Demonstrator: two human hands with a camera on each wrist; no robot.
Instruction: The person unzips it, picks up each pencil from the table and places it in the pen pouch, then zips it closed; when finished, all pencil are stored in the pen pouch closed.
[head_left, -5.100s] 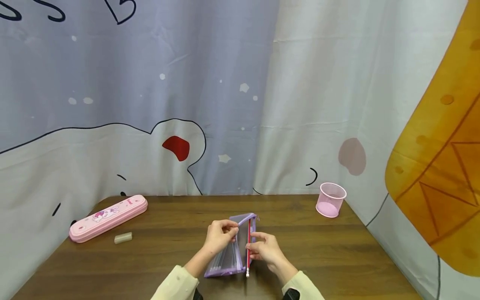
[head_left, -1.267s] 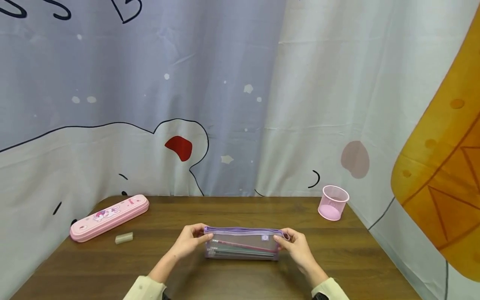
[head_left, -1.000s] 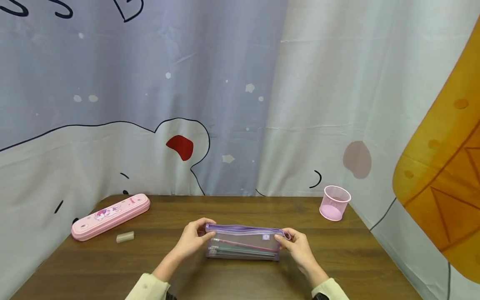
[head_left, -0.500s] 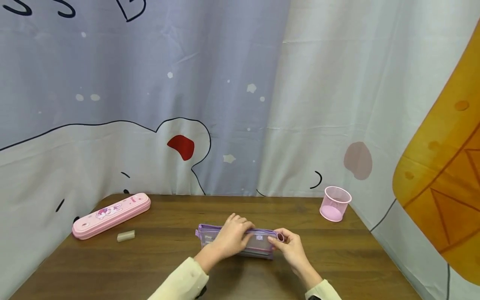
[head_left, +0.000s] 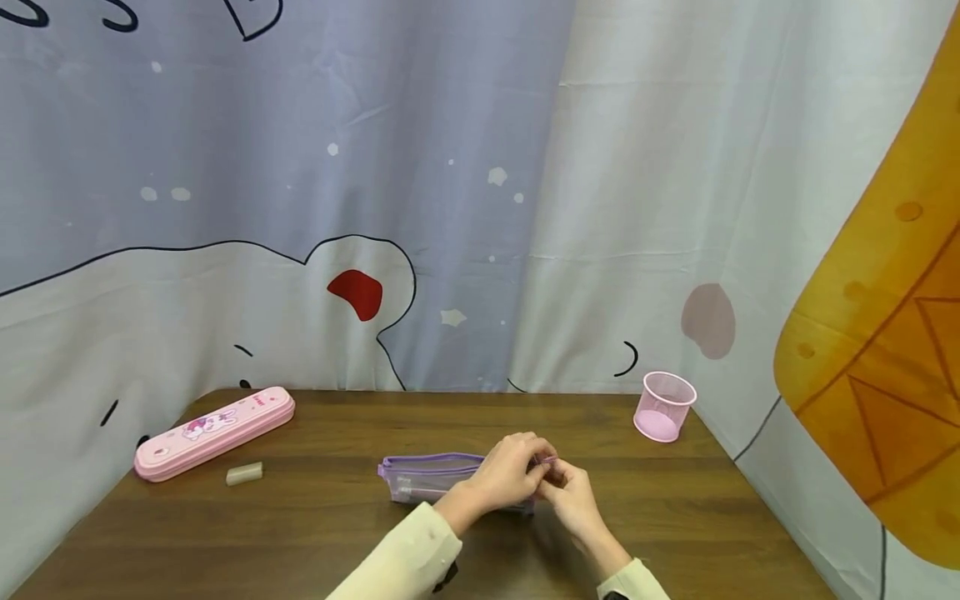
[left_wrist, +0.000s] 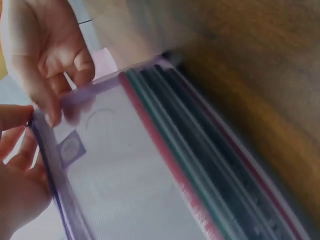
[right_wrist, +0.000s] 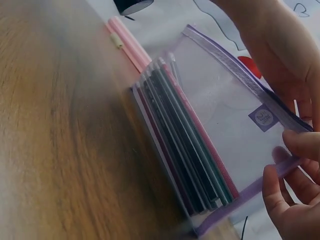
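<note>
A see-through mesh pencil pouch (head_left: 427, 479) with purple trim stands on its long edge on the table. Inside it lie several dark pencils (right_wrist: 175, 125) and a red pencil (right_wrist: 205, 135). My left hand (head_left: 510, 471) reaches over the pouch's right part and pinches the zipper (left_wrist: 42, 145) at its right end. Beside it my right hand (head_left: 573, 500) grips the pouch's right end, thumb on the near side in the right wrist view. The left hand hides much of the pouch in the head view, and the zipper pull itself is hardly visible.
A pink pencil box (head_left: 213, 433) lies at the table's back left, with a pale eraser-like block (head_left: 244, 473) in front of it. A pink cup (head_left: 663, 408) stands at the back right. A printed curtain (head_left: 465, 208) hangs behind the wooden table (head_left: 300, 533).
Earlier the right hand held the red pencil at the pouch's opening; now it is inside. My left hand has left the pouch's left end and moved right along its top. The pouch shifted slightly left.
</note>
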